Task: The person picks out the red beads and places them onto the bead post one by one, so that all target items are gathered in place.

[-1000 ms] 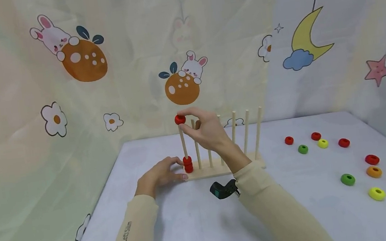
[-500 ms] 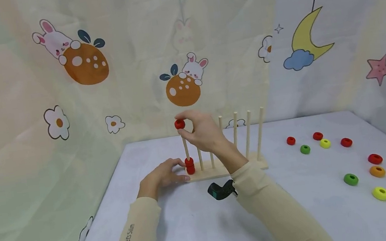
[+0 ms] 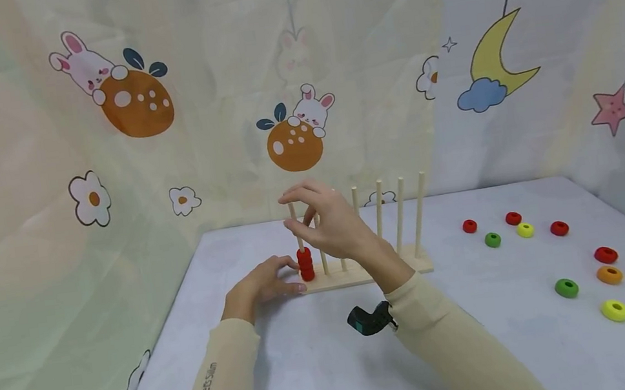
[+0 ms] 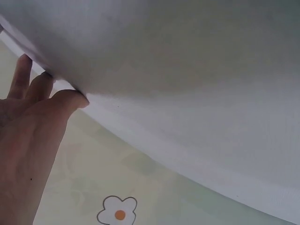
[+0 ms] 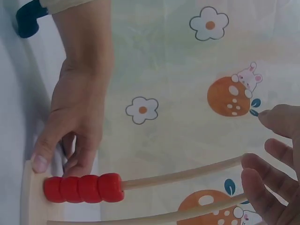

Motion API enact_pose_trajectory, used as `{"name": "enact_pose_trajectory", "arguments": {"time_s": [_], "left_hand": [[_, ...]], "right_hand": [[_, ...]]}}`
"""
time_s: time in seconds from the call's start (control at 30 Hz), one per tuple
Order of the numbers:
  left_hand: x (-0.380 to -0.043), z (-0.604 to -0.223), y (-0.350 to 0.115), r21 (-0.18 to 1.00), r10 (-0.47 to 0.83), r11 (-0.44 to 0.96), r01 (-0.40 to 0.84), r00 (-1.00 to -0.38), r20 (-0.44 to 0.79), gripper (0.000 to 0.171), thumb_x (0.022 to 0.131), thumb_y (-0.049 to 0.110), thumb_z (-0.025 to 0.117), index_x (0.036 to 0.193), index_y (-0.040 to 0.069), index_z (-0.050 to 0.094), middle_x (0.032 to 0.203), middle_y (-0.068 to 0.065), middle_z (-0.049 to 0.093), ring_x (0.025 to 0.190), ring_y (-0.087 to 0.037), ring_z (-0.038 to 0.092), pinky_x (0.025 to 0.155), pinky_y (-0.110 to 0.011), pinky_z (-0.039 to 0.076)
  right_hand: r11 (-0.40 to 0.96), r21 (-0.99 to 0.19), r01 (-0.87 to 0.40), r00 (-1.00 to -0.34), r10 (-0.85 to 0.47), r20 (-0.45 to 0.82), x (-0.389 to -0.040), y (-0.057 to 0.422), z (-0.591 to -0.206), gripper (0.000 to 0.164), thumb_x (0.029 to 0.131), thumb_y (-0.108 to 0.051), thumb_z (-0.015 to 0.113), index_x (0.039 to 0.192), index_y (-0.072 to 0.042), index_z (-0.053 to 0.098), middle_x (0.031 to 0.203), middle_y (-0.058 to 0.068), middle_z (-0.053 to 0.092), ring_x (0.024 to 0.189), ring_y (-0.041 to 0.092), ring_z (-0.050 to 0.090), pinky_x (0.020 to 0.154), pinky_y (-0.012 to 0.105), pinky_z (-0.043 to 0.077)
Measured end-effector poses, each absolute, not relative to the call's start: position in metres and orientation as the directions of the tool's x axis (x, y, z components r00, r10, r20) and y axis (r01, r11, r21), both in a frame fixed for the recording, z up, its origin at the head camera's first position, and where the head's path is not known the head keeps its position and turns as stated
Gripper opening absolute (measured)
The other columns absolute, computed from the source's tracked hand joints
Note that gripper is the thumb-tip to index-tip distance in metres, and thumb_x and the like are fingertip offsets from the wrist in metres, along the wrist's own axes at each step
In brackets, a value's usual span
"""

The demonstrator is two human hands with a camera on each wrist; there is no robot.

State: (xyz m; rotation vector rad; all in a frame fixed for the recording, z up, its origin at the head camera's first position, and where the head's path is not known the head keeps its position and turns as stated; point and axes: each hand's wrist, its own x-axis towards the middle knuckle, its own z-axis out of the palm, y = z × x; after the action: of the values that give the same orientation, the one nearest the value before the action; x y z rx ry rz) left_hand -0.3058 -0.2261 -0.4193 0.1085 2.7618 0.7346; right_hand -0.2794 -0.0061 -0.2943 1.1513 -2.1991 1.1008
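Note:
A wooden peg rack [image 3: 369,274] stands on the table with a row of upright pegs. Several red beads [image 3: 306,265] are stacked at the bottom of its leftmost peg; the right wrist view shows these touching one another. My left hand [image 3: 262,286] holds the rack's left end, thumb on the base and fingers behind. In the left wrist view that hand is partly hidden by a pale surface. Around the top of the leftmost peg [image 5: 178,179], my right hand [image 3: 330,219] has its thumb and fingers spread apart, with nothing between them.
Loose beads lie on the white table [image 3: 321,363] at the right: red [image 3: 605,254], green [image 3: 566,287], orange [image 3: 609,275] and yellow [image 3: 615,310] ones. A printed curtain [image 3: 211,136] hangs behind. A black device [image 3: 370,319] is attached at the right wrist.
The red bead pinched at the leftmost peg's top has been let go and now sits on the stack below. My right thumb and fingers have parted. The left hand has stayed put.

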Motion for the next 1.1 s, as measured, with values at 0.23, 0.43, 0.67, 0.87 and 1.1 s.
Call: {"name": "enact_pose_trajectory", "arguments": {"time_s": [0.23, 0.43, 0.67, 0.87, 1.1], "left_hand": [[-0.309, -0.417, -0.225, 0.509, 0.168, 0.860, 0.030, -0.959, -0.227, 0.050, 0.080, 0.043, 0.087, 0.125, 0.036, 0.066, 0.143, -0.004, 0.056, 0.138, -0.031, 0.047, 0.111, -0.063, 0.038], [-0.311, -0.419, -0.221, 0.514, 0.176, 0.857, 0.042, -0.961, -0.215, 0.050, 0.081, 0.042, 0.087, 0.125, 0.034, 0.066, 0.143, -0.005, 0.057, 0.138, -0.032, 0.047, 0.112, -0.063, 0.038], [-0.309, -0.426, -0.213, 0.537, 0.163, 0.843, 0.006, -0.956, -0.244, 0.051, 0.080, 0.043, 0.087, 0.126, 0.037, 0.065, 0.148, -0.006, 0.053, 0.142, -0.033, 0.043, 0.112, -0.066, 0.037], [-0.307, -0.422, -0.216, 0.527, 0.178, 0.849, 0.033, -0.957, -0.227, 0.050, 0.081, 0.042, 0.086, 0.126, 0.034, 0.065, 0.145, -0.007, 0.054, 0.139, -0.034, 0.046, 0.112, -0.064, 0.038], [-0.305, -0.417, -0.228, 0.534, 0.186, 0.844, 0.035, -0.955, -0.230, 0.053, 0.082, 0.042, 0.086, 0.128, 0.030, 0.064, 0.148, -0.009, 0.051, 0.141, -0.037, 0.043, 0.113, -0.064, 0.036]], "right_hand": [[0.282, -0.462, -0.841, -0.539, -0.510, 0.670, -0.279, 0.015, -0.303, 0.032, 0.094, -0.008, 0.073, 0.126, -0.009, 0.067, 0.128, 0.002, 0.062, 0.073, 0.011, 0.060, 0.059, 0.024, 0.056], [0.272, -0.467, -0.841, -0.538, -0.500, 0.679, -0.278, 0.032, -0.307, 0.031, 0.094, -0.008, 0.073, 0.124, -0.011, 0.069, 0.126, 0.003, 0.064, 0.074, 0.011, 0.061, 0.057, 0.027, 0.056], [0.254, -0.478, -0.841, -0.540, -0.455, 0.709, -0.273, 0.052, -0.321, 0.030, 0.092, -0.006, 0.075, 0.122, -0.007, 0.069, 0.112, 0.005, 0.067, 0.074, 0.012, 0.063, 0.059, 0.029, 0.057], [0.223, -0.433, -0.874, -0.486, -0.437, 0.756, -0.275, 0.062, -0.324, 0.028, 0.092, -0.002, 0.075, 0.119, -0.009, 0.070, 0.107, 0.003, 0.069, 0.074, 0.012, 0.063, 0.056, 0.029, 0.055], [0.229, -0.375, -0.898, -0.438, -0.396, 0.807, -0.279, 0.076, -0.324, 0.030, 0.090, 0.001, 0.074, 0.119, -0.007, 0.070, 0.107, 0.004, 0.070, 0.074, 0.013, 0.062, 0.056, 0.029, 0.055]]}}
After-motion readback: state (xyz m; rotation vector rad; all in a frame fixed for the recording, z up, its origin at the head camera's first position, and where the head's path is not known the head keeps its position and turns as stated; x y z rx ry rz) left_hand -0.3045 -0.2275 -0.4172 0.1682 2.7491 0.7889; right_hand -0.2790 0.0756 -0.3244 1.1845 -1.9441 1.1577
